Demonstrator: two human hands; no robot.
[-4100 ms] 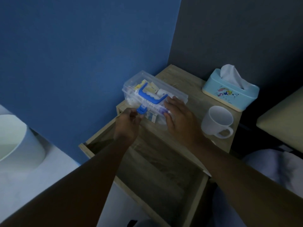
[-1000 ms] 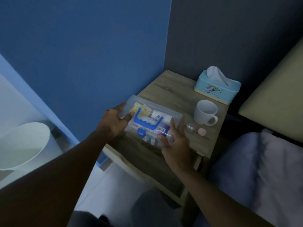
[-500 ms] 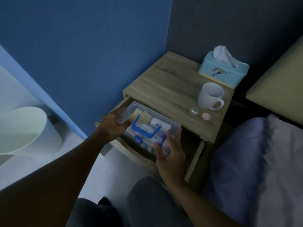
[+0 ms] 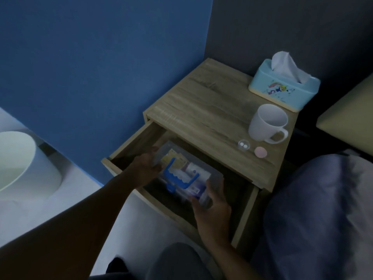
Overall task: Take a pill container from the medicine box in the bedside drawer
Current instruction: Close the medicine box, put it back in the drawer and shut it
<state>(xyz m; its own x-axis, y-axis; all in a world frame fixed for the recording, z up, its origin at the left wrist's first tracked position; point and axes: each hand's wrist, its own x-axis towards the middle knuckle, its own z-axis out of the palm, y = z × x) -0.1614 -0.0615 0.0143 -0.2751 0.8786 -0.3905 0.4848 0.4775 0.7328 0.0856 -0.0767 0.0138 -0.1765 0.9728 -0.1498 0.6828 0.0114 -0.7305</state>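
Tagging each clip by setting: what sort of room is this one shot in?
Most likely a bedroom, at the bedside. A small wooden nightstand with its drawer open holds a tissue box and a mug, and bedding lies right beside it.

1 med box (image 4: pixel 186 174), 1 mug (image 4: pixel 266 123), 2 hands

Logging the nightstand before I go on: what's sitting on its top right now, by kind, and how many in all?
Tissue box: 1
Mug: 1
Clear pill container: 1
Pink lid: 1
Total: 4
The medicine box is in the open drawer, not on top, so it is not counted.
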